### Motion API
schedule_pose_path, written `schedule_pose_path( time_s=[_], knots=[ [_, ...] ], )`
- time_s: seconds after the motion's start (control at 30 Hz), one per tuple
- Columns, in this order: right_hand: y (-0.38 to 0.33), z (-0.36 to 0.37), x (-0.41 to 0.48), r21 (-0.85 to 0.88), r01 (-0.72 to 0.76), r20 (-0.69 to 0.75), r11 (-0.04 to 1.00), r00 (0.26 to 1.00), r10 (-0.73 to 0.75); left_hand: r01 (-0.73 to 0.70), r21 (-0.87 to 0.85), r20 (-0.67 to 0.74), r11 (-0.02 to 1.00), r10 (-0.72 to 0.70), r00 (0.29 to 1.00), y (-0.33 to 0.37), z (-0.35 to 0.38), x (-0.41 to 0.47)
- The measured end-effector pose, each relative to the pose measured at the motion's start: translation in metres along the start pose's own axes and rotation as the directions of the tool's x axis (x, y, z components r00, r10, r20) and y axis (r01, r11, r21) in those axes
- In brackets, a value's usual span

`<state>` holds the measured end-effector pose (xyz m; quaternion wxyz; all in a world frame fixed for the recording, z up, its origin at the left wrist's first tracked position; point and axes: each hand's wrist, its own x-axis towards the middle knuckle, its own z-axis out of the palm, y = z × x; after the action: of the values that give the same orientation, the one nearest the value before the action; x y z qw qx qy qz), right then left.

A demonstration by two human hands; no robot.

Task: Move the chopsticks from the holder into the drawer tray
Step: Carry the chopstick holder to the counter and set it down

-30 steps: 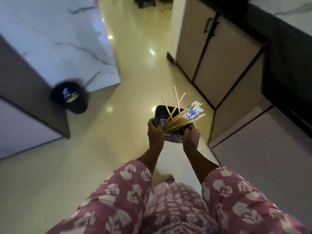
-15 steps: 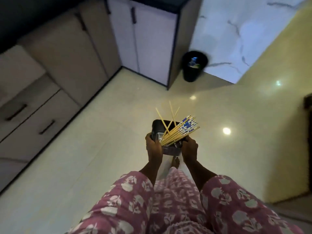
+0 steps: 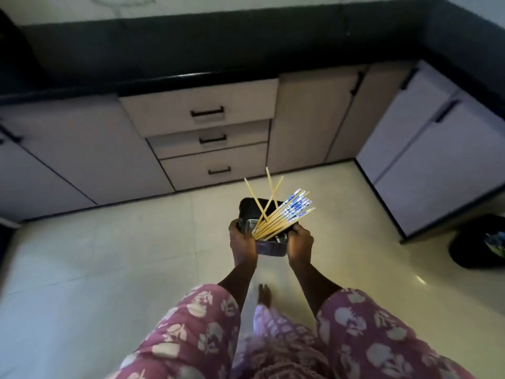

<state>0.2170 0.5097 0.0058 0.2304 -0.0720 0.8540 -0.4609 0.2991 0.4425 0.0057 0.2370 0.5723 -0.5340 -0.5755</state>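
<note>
Wooden chopsticks (image 3: 281,221) — some blue-patterned at the top — lean toward two o'clock in the holder (image 3: 270,248), gripped at its sides by the left hand (image 3: 243,244) and right hand (image 3: 299,246) exactly as a second ago. What has changed is the outlook: the person has turned from open floor to face a three-drawer stack (image 3: 210,143) at twelve o'clock, every drawer closed. The carry looks nearly done, though one hand must let go to open a drawer before the tray can be reached.
</note>
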Motion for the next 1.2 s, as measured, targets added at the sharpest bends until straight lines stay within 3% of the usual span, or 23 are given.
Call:
schedule_pose_path(
  time_s=[0.17,0.53,0.87,1.2],
  knots=[
    [-0.084,0.040,0.063,0.050,0.105,0.096,0.993,0.989,-0.109,-0.061,-0.048,-0.133,0.997,0.054,0.990,0.060,-0.004,0.070],
    [-0.272,0.130,0.175,0.140,0.313,0.124,0.939,0.936,-0.330,-0.181,-0.097,-0.314,0.979,0.142,0.939,0.202,-0.027,0.232],
    [-0.437,0.218,0.278,0.226,0.376,0.063,0.899,0.915,-0.398,-0.280,-0.195,-0.198,0.940,0.242,0.950,0.343,-0.062,0.400],
    [-0.508,0.280,0.383,0.176,0.329,0.096,0.928,0.932,-0.348,-0.152,-0.223,-0.132,0.963,0.125,0.983,0.398,-0.043,0.528]
  ],
)
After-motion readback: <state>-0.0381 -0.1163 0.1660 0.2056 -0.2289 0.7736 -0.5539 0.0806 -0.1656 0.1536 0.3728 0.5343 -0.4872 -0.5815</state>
